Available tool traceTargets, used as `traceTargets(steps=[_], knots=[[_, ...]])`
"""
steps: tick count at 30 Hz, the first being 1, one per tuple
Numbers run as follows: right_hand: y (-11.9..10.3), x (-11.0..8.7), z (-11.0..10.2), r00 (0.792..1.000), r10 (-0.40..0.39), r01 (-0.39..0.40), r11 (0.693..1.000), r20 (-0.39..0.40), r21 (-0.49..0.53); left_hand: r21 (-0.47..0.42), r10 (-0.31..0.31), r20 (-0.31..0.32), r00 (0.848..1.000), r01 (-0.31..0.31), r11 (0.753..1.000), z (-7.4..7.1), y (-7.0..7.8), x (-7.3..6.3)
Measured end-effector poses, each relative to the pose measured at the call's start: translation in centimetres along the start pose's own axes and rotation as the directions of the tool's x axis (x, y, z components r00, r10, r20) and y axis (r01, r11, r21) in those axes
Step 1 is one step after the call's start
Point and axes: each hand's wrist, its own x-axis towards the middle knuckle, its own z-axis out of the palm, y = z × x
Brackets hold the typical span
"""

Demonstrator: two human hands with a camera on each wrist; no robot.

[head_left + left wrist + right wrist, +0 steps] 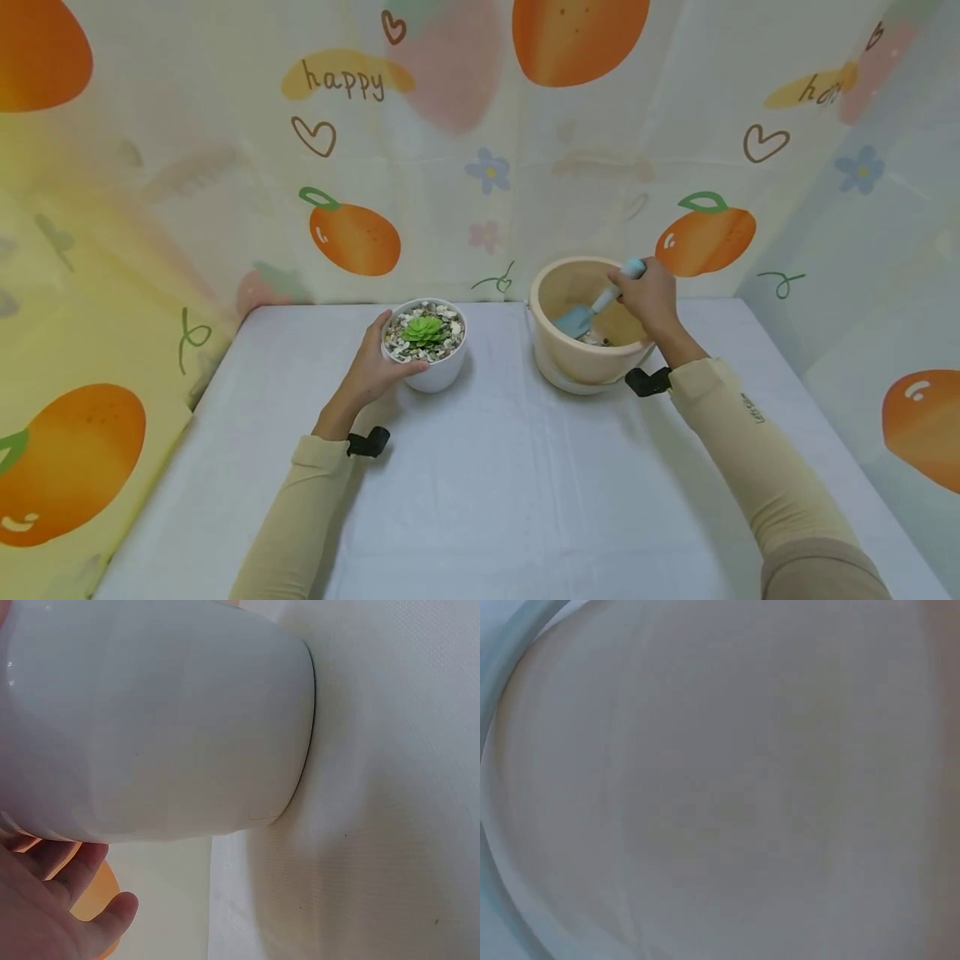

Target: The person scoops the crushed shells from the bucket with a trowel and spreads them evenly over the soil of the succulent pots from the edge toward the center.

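Note:
A white pot (438, 373) of pebbles, with a green succulent (424, 331) in the middle, stands upright on the white-covered table. My left hand (375, 364) holds its left side near the rim, thumb in front and fingers round the back. The left wrist view shows the smooth pot wall (172, 727) close up, with part of the hand (52, 900) at lower left. My right hand (649, 296) grips the handle of a small light-blue trowel (576, 322), its blade down inside a large beige bucket (592, 367). Some pale bits (595, 337) lie in the bucket by the blade.
The bucket's outer wall (727, 780) fills the right wrist view, with a pale curved band (506, 660) along its left. A printed curtain (450, 167) hangs right behind the table (480, 483) and along both sides. Black wrist cameras (367, 442) sit under both wrists.

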Motion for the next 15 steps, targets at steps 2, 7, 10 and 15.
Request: traceTargets(steps=[2,7,10,15], knots=[[0.09,-0.02,-0.24,1.0,-0.006,0.006,1.0,-0.016,-0.015,-0.003,-0.001,0.0,1.0,0.001,1.0,-0.03,0.0,-0.01],[0.27,-0.26,-0.62,0.997,-0.047,0.042,0.996,-0.06,-0.079,-0.007,-0.008,-0.001,1.0,0.008,1.0,-0.09,-0.14,-0.09],[0.31,-0.44,-0.73,0.996,-0.066,0.058,0.992,-0.065,-0.108,-0.008,-0.009,-0.001,1.0,0.009,1.0,-0.12,-0.13,-0.14],[0.07,-0.7,-0.98,0.994,-0.082,0.072,0.989,-0.076,-0.131,0.001,0.0,0.003,1.0,0.0,1.0,-0.18,-0.23,0.02]])
